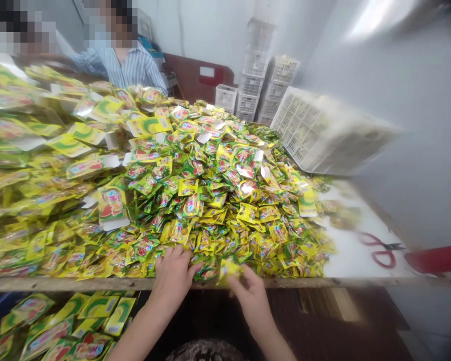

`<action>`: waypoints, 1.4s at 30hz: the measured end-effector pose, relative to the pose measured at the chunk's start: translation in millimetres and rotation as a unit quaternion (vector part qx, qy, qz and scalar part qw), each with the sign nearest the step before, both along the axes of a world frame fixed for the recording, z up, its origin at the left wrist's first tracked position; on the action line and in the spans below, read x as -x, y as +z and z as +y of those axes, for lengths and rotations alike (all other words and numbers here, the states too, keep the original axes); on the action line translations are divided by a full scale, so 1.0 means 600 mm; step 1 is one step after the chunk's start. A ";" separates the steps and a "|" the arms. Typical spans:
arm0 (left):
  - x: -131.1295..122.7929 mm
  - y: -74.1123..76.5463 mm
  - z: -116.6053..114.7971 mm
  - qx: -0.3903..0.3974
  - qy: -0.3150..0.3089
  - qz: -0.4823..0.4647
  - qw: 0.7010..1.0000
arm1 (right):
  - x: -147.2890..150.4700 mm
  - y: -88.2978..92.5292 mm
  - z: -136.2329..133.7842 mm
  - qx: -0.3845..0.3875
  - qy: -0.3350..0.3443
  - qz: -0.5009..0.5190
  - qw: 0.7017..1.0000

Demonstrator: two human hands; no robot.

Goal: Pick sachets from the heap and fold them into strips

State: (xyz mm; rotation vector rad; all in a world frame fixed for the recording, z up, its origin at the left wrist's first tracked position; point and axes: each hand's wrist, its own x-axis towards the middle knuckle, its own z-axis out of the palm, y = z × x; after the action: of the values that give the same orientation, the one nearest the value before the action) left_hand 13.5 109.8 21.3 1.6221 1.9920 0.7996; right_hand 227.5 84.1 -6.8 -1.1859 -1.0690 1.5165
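A large heap of small shiny yellow and green packets [210, 200] covers the tabletop. At its front edge, my right hand [252, 290] pinches one small yellow packet [228, 271] between thumb and fingers. My left hand [174, 272] lies palm down on the packets a little to the left, its thumb apart from the fingers. Its fingertips touch the heap and are partly hidden among the packets. Printed cardboard boxes [113, 206] with a red fruit picture and white flaps lie on the heap, mostly toward the left and back.
Red-handled scissors [383, 253] lie on the white tabletop [346, 228] at right, near a red cylindrical object [436, 258]. A white crate [304, 130] leans tilted behind them. Stacked crates [250, 85] stand farther back. More boxes [93, 306] sit below the table edge. A person in a striped shirt [126, 67] is across.
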 end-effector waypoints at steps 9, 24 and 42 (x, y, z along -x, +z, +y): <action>-0.032 0.004 0.000 -0.007 0.048 -0.217 0.975 | 0.063 0.046 0.041 0.018 -0.003 0.125 0.992; -0.054 0.034 -0.053 0.027 0.079 -0.560 0.824 | 0.085 0.044 0.033 -0.120 0.029 -0.104 0.987; 0.144 0.066 -0.019 -0.130 -0.029 0.093 0.987 | 0.116 0.008 0.020 -0.013 0.053 -0.117 0.992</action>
State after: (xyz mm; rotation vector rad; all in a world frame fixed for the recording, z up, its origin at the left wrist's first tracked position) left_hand -72.7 98.6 61.0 1.9585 2.0199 0.9504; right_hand 158.0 96.2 -2.2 -1.3302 -1.3207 1.4637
